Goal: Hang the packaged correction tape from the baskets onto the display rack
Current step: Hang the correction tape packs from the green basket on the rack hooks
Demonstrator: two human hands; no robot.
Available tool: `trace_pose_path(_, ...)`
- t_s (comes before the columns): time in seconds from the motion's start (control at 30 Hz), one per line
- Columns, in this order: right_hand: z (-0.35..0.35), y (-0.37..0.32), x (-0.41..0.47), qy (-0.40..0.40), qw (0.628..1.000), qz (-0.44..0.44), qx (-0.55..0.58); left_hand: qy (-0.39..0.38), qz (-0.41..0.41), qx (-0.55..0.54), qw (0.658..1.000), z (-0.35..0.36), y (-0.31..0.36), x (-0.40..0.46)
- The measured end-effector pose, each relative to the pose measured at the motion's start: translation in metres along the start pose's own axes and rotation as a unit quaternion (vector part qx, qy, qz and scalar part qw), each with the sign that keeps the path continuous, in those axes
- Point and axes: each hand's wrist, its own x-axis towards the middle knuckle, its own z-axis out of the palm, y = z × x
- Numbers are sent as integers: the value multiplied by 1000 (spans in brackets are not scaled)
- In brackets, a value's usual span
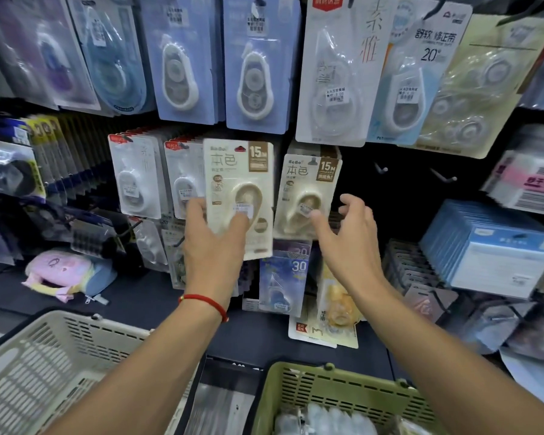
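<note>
Pink plush pouch (58,271) on shelf

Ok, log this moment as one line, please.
left hand: holds cream 15M correction tape pack | right hand: open, at hung matching pack | green plastic basket: below

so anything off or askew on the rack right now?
Two packs at the rack's lower middle lie slumped at an angle on the shelf rather than hanging. Two hooks right of the beige 15M pack are bare.
</note>
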Motion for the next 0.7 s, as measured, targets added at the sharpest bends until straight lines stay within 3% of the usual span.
trace_pose_path(0.07, -1, -2, -6, -22, 997, -35, 70, -50, -11, -18, 999, 4, -4, -3)
trace_pose_path(0.13, 1, -4, -13, -112, 983, -38, 143, -105, -20, -16, 994, 9, -8, -7)
trace_pose_path(0.2, 5, -3, -19, -151, 972, -34, 177, -148, -30, -26, 988, 13, -11, -9)
trace_pose_path(0.4, 2, -2, -17, -55, 969, -7, 239, -214, 6, 41, 976, 20, -15, -12)
trace_pose_path(0.7, -1, -1, -18, -33, 971, -2, 236, -200, 21, 64, 977, 25, -22, -10)
